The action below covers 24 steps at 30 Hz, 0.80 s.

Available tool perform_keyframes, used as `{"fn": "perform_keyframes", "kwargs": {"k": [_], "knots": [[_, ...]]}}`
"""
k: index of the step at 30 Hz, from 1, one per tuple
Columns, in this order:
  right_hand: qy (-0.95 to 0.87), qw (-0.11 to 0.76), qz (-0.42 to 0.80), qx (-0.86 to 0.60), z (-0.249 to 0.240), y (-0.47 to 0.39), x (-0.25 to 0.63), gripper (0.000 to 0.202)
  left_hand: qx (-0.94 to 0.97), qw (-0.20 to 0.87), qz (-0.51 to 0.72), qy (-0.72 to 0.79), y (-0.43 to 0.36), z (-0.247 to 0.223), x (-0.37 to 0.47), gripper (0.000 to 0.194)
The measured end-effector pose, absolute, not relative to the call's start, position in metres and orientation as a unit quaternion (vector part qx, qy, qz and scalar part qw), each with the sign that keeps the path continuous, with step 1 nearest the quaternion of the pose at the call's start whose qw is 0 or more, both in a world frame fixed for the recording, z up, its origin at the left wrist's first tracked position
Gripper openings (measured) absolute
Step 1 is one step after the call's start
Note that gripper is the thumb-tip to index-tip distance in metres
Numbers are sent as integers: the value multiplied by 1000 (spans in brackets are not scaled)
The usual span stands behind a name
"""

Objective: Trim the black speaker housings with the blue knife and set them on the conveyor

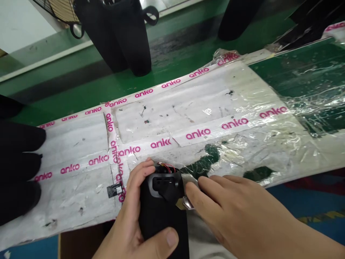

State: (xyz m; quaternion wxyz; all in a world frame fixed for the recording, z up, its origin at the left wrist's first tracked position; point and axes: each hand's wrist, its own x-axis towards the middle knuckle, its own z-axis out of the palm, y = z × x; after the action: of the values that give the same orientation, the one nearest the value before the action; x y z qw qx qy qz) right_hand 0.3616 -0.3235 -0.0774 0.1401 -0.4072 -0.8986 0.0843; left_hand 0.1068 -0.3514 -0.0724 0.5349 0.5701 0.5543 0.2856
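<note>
A black cloth-covered device (161, 219) with a grey-rimmed opening at its top end is held near the bottom centre. My left hand (137, 219) wraps round it, fingers along its left side and thumb across its front. Thin red and other coloured wires (167, 167) stick out at the top end. My right hand (229, 208) is at the right of that end, its fingers curled round a small shiny metal piece (188, 203) that touches or nearly touches the device. Most of this piece is hidden by the fingers.
The work surface (172, 108) is covered with white sheet, clear film and "anko" tape. Several black cloth-covered pieces (18, 169) lie at the left edge. More black pieces (129, 36) stand beyond the far edge, over a green surface (172, 54). A small black label (114, 190) sits left of my left hand.
</note>
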Motion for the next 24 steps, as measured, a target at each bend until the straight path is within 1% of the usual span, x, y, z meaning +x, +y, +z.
{"fn": "perform_keyframes", "kwargs": {"k": [4, 9, 12, 16, 20, 24], "knots": [[-899, 128, 77, -412, -80, -325, 357, 71, 629, 516, 260, 520, -345, -75, 101, 95], [-896, 125, 64, -421, -82, -324, 351, 70, 643, 510, 266, 506, -343, -75, 99, 96], [-902, 108, 81, -409, -81, -320, 352, 69, 653, 501, 262, 505, -343, -78, 97, 100], [-912, 111, 113, -378, -80, -312, 355, 70, 671, 487, 255, 497, -342, -83, 95, 104], [-920, 96, 110, -363, -75, -308, 354, 67, 688, 474, 250, 489, -340, -83, 94, 102], [-928, 56, 90, -357, -64, -305, 346, 55, 681, 487, 262, 480, -337, -81, 95, 93]]}}
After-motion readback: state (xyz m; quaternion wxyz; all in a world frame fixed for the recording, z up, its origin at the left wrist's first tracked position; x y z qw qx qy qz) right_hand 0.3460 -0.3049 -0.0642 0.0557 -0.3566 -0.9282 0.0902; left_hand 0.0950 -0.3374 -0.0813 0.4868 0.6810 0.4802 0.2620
